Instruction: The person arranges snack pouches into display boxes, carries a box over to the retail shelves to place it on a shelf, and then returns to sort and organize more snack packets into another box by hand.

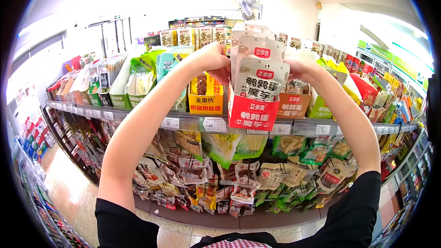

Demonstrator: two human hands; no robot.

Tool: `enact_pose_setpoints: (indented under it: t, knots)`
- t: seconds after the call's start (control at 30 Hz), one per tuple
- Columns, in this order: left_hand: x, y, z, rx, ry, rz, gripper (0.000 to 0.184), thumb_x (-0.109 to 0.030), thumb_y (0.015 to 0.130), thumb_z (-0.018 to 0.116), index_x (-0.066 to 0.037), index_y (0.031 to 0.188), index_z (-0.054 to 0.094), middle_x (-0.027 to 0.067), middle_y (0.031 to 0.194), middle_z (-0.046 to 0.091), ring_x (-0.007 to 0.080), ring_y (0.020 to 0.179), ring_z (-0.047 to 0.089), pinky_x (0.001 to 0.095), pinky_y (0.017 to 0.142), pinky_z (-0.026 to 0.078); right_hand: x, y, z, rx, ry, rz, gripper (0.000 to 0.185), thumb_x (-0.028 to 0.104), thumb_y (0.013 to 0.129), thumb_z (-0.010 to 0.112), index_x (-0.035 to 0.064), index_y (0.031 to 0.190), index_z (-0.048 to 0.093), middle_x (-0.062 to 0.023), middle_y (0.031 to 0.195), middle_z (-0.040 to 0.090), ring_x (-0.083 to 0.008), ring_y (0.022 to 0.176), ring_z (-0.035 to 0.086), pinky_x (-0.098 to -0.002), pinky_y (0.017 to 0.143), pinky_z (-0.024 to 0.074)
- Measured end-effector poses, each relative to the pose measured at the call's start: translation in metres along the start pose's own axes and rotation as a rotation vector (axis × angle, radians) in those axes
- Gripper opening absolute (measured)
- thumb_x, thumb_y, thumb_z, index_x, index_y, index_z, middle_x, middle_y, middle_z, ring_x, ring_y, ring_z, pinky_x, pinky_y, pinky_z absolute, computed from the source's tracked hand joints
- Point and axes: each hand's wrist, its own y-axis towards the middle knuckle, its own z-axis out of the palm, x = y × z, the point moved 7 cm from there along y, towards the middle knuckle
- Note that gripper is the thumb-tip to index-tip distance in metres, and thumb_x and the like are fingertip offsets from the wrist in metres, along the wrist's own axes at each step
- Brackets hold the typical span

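Red box [252,115] of pale pouches [264,66]: overhanging shelf lip [189,122], between half-curled left hand [218,62] and partly hidden right hand [297,66]; grips unclear. Possible forward tip and spill from overhang, tall load.

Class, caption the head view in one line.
Left hand and right hand flank a red box of snack packets at a shop shelf.

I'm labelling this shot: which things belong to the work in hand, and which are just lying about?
At the hands:
red-and-white cardboard box
grey-and-white plastic pouches standing in it
right hand and left hand, either side of the pouches

Just around:
yellow cardboard box
brown cardboard box
grey shelf edge
green-and-clear plastic packets hanging below
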Motion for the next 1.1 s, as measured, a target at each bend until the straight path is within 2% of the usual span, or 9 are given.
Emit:
enact_pose_setpoints:
  t: [0.03,0.17,0.37,0.5,0.57,0.7,0.77,0.83,1.1]
  knots:
    - [0.001,0.000,0.000,0.006,0.009,0.009,0.022,-0.005,0.089,0.054,0.014,0.090,0.066,0.0226,0.081,0.071,0.0256,0.071,0.074,0.0309,0.062,0.063,-0.003,0.000,0.000,0.013,-0.005,0.030,0.027,0.023,0.093,0.058,0.0070,0.115,0.063,-0.0027,0.090,0.067,-0.0121,0.074,0.067,-0.0267,0.060,0.0585]
    - [0.007,-0.005,-0.001,-0.060,-0.008,-0.018,0.023,-0.003,0.087,0.052,0.015,0.088,0.067,0.0222,0.078,0.071,0.0246,0.067,0.073,0.0312,0.061,0.063,-0.008,-0.020,-0.003,0.007,-0.055,0.020,0.030,0.023,0.096,0.053,0.0035,0.115,0.064,-0.0102,0.093,0.070,-0.0166,0.076,0.070,-0.0261,0.063,0.0582]
    - [0.011,-0.010,-0.003,-0.101,-0.079,-0.003,0.022,-0.006,0.087,0.057,0.014,0.084,0.068,0.0197,0.076,0.071,0.0235,0.066,0.073,0.0312,0.060,0.062,0.000,-0.121,0.018,-0.290,-0.058,-0.332,0.063,0.046,0.094,0.059,0.0015,0.137,0.050,-0.0224,0.105,0.069,-0.0283,0.087,0.072,-0.0349,0.070,0.0598]
    - [0.022,-0.030,0.002,-0.198,-0.118,0.063,0.023,-0.010,0.089,0.058,0.011,0.086,0.068,0.0147,0.076,0.071,0.0218,0.060,0.070,0.0303,0.057,0.058,-0.013,-0.169,0.070,-0.397,-0.106,-0.484,0.080,0.036,0.087,0.072,0.0050,0.149,0.032,-0.0235,0.129,0.058,-0.0290,0.102,0.068,-0.0363,0.074,0.0588]
    - [0.014,-0.063,0.010,-0.347,0.074,0.201,0.026,-0.012,0.094,0.056,0.007,0.108,0.066,0.0110,0.085,0.072,0.0173,0.066,0.068,0.0279,0.064,0.056,-0.026,-0.170,0.086,-0.497,-0.174,-0.600,0.086,0.018,0.082,0.077,0.0072,0.151,0.027,-0.0237,0.137,0.051,-0.0289,0.108,0.065,-0.0338,0.075,0.0595]
    - [0.007,-0.144,0.057,-0.722,0.337,0.444,0.039,-0.018,0.091,0.064,0.002,0.124,0.059,0.0116,0.098,0.067,0.0201,0.084,0.061,0.0348,0.073,0.050,-0.038,-0.168,0.098,-0.686,-0.233,-0.705,0.076,0.011,0.080,0.078,0.0057,0.145,0.039,-0.0196,0.134,0.054,-0.0261,0.106,0.065,-0.0315,0.075,0.0582]
    - [0.001,-0.159,0.088,-0.669,0.533,0.441,0.055,-0.024,0.088,0.065,0.005,0.132,0.049,0.0184,0.116,0.060,0.0290,0.104,0.055,0.0414,0.086,0.042,-0.042,-0.163,0.102,-0.789,-0.263,-0.751,0.069,0.010,0.079,0.078,0.0066,0.140,0.047,-0.0171,0.131,0.057,-0.0256,0.103,0.065,-0.0318,0.075,0.0564]
    - [0.004,-0.162,0.110,-0.727,0.576,0.463,0.068,-0.024,0.085,0.068,0.007,0.138,0.040,0.0183,0.122,0.055,0.0313,0.103,0.052,0.0414,0.084,0.039,-0.045,-0.161,0.106,-0.906,-0.267,-0.801,0.061,0.009,0.078,0.078,0.0089,0.135,0.056,-0.0143,0.126,0.060,-0.0264,0.100,0.063,-0.0326,0.074,0.0535]
    - [0.012,-0.145,0.117,-0.820,0.402,0.484,0.069,-0.008,0.078,0.071,0.009,0.138,0.040,0.0224,0.119,0.054,0.0374,0.105,0.054,0.0444,0.090,0.043,-0.039,-0.152,0.107,-1.049,-0.232,-0.796,0.050,0.004,0.072,0.079,0.0129,0.120,0.069,-0.0119,0.116,0.064,-0.0235,0.085,0.065,-0.0338,0.075,0.0535]
